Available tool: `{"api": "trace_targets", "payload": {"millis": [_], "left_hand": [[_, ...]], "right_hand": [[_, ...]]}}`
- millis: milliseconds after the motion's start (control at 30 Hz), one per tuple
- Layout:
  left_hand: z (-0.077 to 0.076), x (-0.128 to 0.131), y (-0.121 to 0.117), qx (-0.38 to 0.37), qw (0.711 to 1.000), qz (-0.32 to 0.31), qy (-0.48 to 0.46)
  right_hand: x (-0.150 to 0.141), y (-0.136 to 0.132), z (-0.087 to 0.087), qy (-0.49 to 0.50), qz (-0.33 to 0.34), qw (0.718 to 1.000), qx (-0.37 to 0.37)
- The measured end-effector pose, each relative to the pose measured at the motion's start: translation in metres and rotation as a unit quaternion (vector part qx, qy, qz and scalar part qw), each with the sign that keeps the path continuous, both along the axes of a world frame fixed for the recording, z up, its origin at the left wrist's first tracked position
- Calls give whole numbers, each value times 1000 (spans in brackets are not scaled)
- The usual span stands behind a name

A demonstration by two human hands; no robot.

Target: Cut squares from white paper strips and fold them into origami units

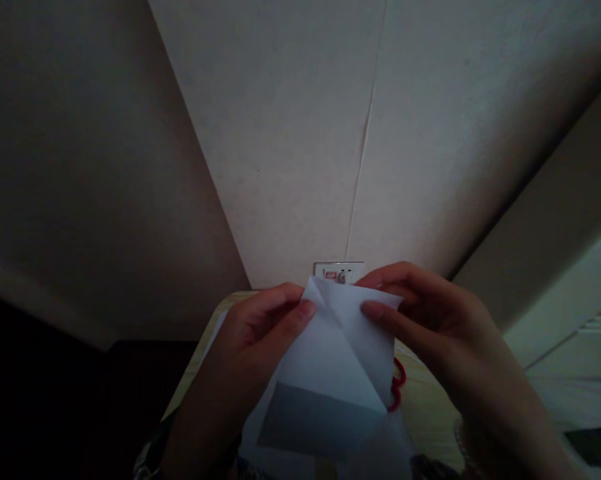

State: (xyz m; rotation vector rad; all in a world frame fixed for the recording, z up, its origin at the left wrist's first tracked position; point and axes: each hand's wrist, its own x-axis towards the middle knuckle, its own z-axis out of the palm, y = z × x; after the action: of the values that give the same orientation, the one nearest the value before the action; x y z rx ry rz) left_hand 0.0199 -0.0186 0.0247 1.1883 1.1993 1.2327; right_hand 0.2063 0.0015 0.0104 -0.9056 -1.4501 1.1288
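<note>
head camera | is looking out from the wearer's head | is facing forward and down, the wall [290, 147] filling the upper middle | is hanging near the white paper [330, 360], low of centre | is catching part of the bench [423, 400]

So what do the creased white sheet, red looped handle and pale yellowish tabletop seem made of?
Creased white sheet: likely matte paper, thin and crisply folded. Red looped handle: probably smooth plastic, from its even colour. Pale yellowish tabletop: wood or matte laminate, by tone.
</note>
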Motion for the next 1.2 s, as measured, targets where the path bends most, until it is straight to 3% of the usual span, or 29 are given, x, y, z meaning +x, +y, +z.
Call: {"api": "trace_targets", "payload": {"millis": [133,433,767,900,967,1200], "left_hand": [[-2,-2,2,5,999,-16,-35],[-1,-4,-2,21,995,-44,-81],[-16,-20,-4,33,993,-111,29],[-15,-18,-4,-4,990,-139,4],[-12,-14,-4,-3,993,-116,-32],[-9,-13,0,36,994,59,-82]], "right_hand": [[-1,0,-2,40,5,998,-49],[-3,0,0,52,-13,997,-46],[-1,1,-3,68,-82,994,1],[-2,3,-3,72,-108,992,3],[-3,4,-2,67,-106,992,9],[0,4,-5,3,-49,996,68]]}}
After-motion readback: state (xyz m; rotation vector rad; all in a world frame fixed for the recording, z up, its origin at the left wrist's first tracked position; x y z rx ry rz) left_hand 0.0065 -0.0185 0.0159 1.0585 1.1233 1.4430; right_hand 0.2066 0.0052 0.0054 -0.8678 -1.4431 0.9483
